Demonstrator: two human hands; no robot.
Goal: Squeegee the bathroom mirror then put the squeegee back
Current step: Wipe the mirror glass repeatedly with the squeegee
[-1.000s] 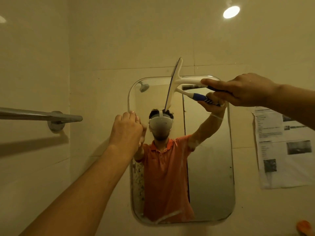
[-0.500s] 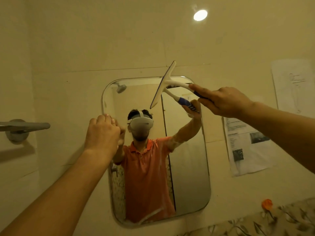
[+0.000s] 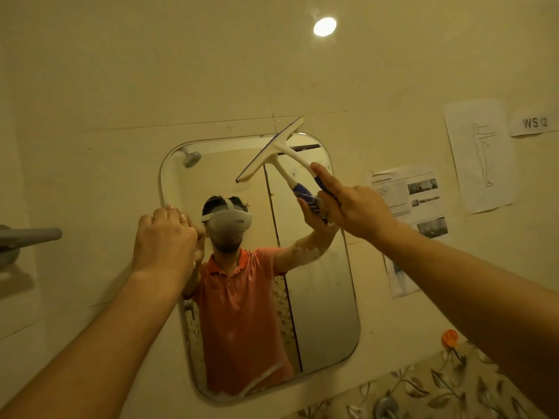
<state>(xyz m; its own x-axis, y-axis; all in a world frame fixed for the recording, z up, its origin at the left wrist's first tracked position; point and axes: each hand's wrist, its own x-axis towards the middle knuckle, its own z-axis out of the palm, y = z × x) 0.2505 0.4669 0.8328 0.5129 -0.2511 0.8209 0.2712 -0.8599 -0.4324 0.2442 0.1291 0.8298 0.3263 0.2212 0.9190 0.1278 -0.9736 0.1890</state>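
Note:
A rounded rectangular mirror [image 3: 320, 297] hangs on the beige tiled wall. My right hand [image 3: 354, 207] grips the blue and white handle of a white squeegee [image 3: 272, 149]. Its blade slants across the mirror's upper right part, with the top end past the mirror's upper edge. My left hand [image 3: 165, 237] has its fingers curled round the mirror's left edge. The glass reflects a person in an orange shirt, both arms and the squeegee.
A grey towel bar [image 3: 27, 237] juts out at the left. Printed paper sheets [image 3: 417, 201] and a line drawing [image 3: 481, 155] are stuck on the wall to the right. An orange hook [image 3: 449, 337] and a flower-patterned tile band [image 3: 438, 388] lie at the lower right.
The squeegee blade has tipped from nearly upright to a slant, and my right hand has dropped lower along the mirror. The view has shifted right. My left hand stays on the mirror's edge.

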